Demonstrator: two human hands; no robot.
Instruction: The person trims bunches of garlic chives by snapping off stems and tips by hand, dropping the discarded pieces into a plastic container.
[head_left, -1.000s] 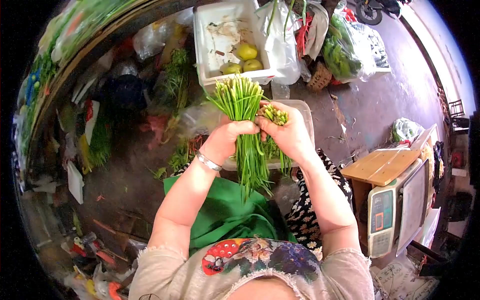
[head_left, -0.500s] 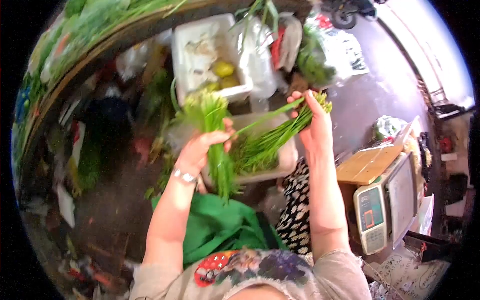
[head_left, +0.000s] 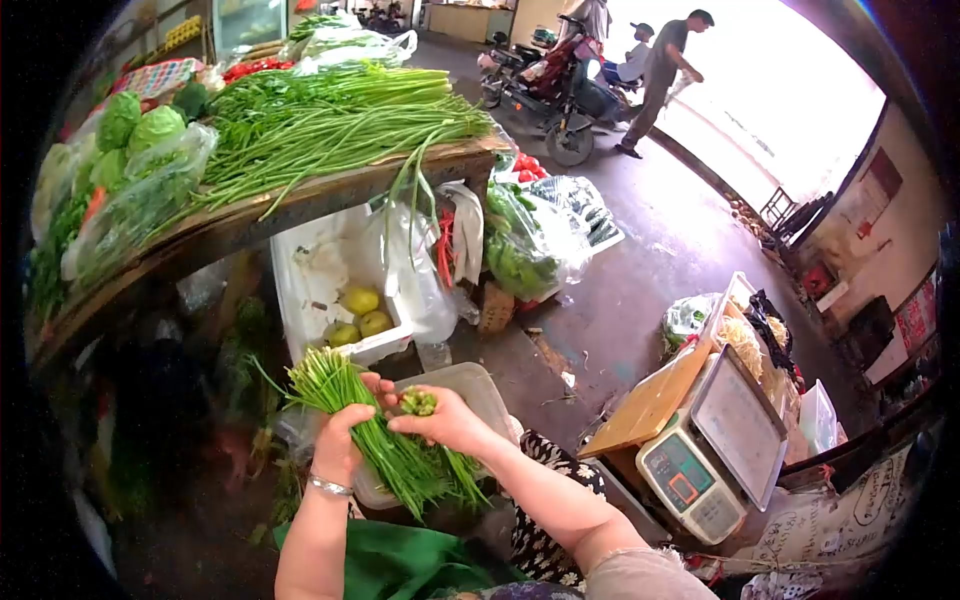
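A bunch of long green chives [head_left: 332, 378] is gripped in my left hand [head_left: 342, 445], its pale ends up and its thin green ends hanging down. Close beside it, my right hand [head_left: 450, 420] is closed around a smaller bunch of chives [head_left: 418, 402], whose budded tips poke out above the fingers. The lower stalks of the two bunches overlap, and I cannot separate them by eye. Beneath both hands is a translucent plastic tub [head_left: 482, 380], partly hidden by the stalks and my arms.
Ahead stands a white foam box [head_left: 295, 255] with several yellow-green fruits [head_left: 360, 299]. Heaped greens [head_left: 330, 120] cover a wooden stall [head_left: 300, 195]. To my right sits a digital scale [head_left: 690, 480] beside a wooden board [head_left: 640, 408]. Farther off are a scooter [head_left: 570, 95] and two people.
My right hand has moved left with its bunch, up against the bunch in my left hand. The camera view has tilted up, showing more of the stall and floor.
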